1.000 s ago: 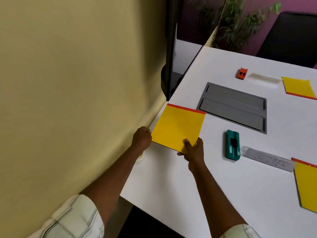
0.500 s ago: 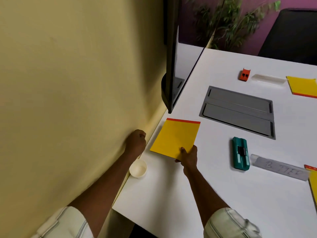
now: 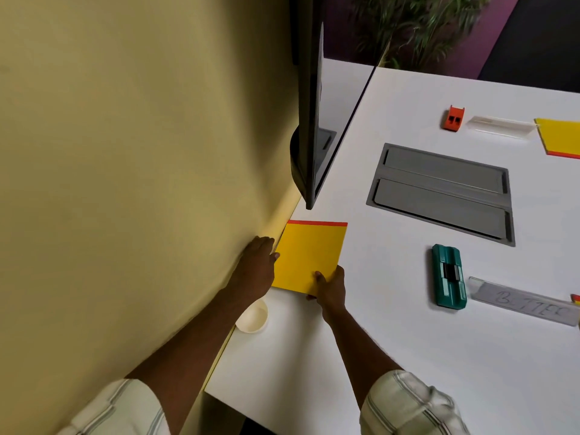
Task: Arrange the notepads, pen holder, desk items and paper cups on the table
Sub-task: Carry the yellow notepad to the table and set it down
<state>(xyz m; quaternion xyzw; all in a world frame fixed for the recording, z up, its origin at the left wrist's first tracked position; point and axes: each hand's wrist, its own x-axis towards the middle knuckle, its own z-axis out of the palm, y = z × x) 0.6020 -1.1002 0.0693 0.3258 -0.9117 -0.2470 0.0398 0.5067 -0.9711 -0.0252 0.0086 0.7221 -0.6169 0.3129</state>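
Note:
A yellow notepad [image 3: 309,254] with a red top strip lies flat at the table's left edge, below the monitor. My right hand [image 3: 329,288] pinches its near right corner. My left hand [image 3: 257,268] rests at the pad's left edge against the yellow wall, fingertips touching the pad. A white paper cup [image 3: 253,317] stands upright just behind my left wrist, partly hidden by it. A teal desk item [image 3: 448,276] lies to the right, next to a clear name plate [image 3: 522,301]. A second yellow notepad [image 3: 560,138] lies at the far right.
A black monitor [image 3: 309,120] stands edge-on at the table's left side. A grey cable hatch [image 3: 442,191] is set into the white table [image 3: 408,356]. An orange item [image 3: 453,118] and a clear holder [image 3: 499,126] lie at the back. A plant stands behind.
The notepad has come down flat near the wall-side edge. My left hand moved from beside the cup onto the pad's left edge. My right hand kept its hold on the corner.

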